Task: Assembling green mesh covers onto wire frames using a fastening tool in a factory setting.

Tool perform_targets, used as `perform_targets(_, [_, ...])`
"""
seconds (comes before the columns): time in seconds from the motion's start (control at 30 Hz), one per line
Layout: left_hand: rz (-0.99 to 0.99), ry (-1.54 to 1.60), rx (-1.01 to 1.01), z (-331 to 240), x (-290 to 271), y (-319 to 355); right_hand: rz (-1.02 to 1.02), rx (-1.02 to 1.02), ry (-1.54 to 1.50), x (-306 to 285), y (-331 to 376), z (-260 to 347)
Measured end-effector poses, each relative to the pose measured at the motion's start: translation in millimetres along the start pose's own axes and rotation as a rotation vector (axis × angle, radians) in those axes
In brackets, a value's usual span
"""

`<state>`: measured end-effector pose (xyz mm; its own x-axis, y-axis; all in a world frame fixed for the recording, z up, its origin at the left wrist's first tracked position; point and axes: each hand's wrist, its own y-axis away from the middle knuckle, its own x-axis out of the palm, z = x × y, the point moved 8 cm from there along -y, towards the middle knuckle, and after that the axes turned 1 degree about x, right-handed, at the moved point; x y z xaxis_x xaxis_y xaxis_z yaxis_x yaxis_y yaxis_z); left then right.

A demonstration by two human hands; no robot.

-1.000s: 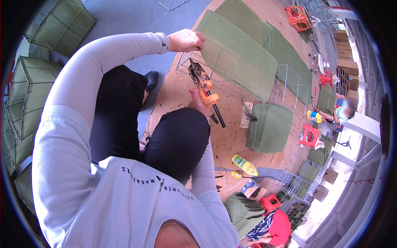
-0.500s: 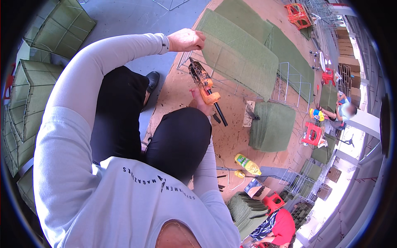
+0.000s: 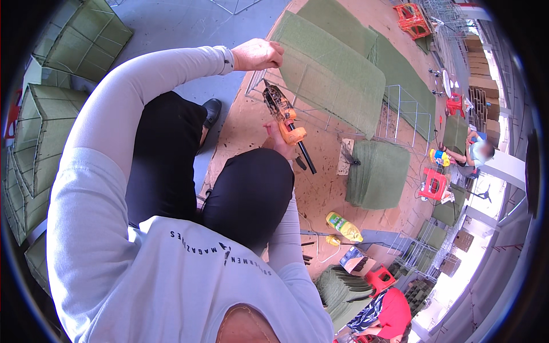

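Observation:
My left hand (image 3: 258,55) is closed at the near left corner of a green mesh sheet (image 3: 326,66), fingers pinched on its edge. The sheet lies over a thin wire frame (image 3: 255,83). Below that, my right hand (image 3: 275,136) grips an orange glue gun (image 3: 280,110), partly hidden behind it. Dark residue coats the gun's front, and a black glue stick (image 3: 306,157) pokes out of its rear. Its nozzle points up toward the frame's end, just under my left hand. I cannot tell whether the nozzle touches the wire.
Stacked green mesh pieces (image 3: 377,174) lie right on the brown work surface (image 3: 320,194). A yellow bottle (image 3: 344,227) stands nearer. Finished-looking green mesh shapes (image 3: 86,40) fill the left side. Two people (image 3: 479,153) (image 3: 394,311) sit at the right, near red stools (image 3: 434,184).
The glue gun has shifted very slightly to the right along the frame's end. My left hand stays at the sheet's corner.

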<state>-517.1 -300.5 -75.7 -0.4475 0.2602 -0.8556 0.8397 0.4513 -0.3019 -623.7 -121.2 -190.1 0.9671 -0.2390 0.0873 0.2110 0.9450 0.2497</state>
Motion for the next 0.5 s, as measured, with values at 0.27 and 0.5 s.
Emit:
perform_targets(0.27, [0.000,-0.002,-0.006,-0.3,0.3,-1.2,-0.017,-0.044,-0.045,-2.8,-0.5,4.0])
perform_targets(0.5, [0.015,-0.003,-0.026,1.3,2.4,-1.6,-0.020,-0.018,-0.028,-0.8,0.9,4.3])
